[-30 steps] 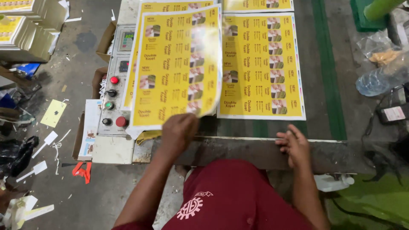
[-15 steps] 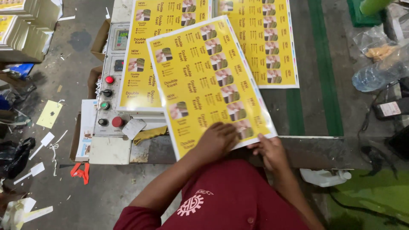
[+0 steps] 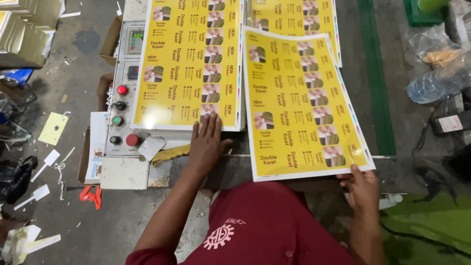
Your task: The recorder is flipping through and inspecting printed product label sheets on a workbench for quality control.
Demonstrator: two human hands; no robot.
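The person in the dark red shirt (image 3: 265,225) stands at the near edge of the worktop (image 3: 235,167), both arms out over it. The left hand (image 3: 207,142) lies flat, fingers spread and released, its fingertips resting on the near edge of a stack of yellow printed sheets (image 3: 189,64) that sits toward the worktop's left side. The right hand (image 3: 362,189) is grasping the near right corner of a single yellow printed sheet (image 3: 301,105), thumb on top at the sheet's edge. That sheet lies slightly askew, its near edge hanging out over the worktop's front edge, its far end overlapping a second yellow stack (image 3: 294,19) at the far side.

Just left of the near stack, a grey control panel (image 3: 122,93) runs along the worktop's left edge, with a red button (image 3: 122,90), a green button (image 3: 117,120) and a larger red button (image 3: 132,140) in a row, and a small display (image 3: 134,40) above them. A yellow-handled tool (image 3: 169,154) lies at the front edge, just left of the left hand and close to it.

Along the right side a green stripe (image 3: 375,73) runs front to back, and beyond it lies a clear plastic bottle (image 3: 436,83) on its side. Paper scraps (image 3: 53,128) litter the floor (image 3: 64,206) to the left, along with a small orange scrap (image 3: 91,195).
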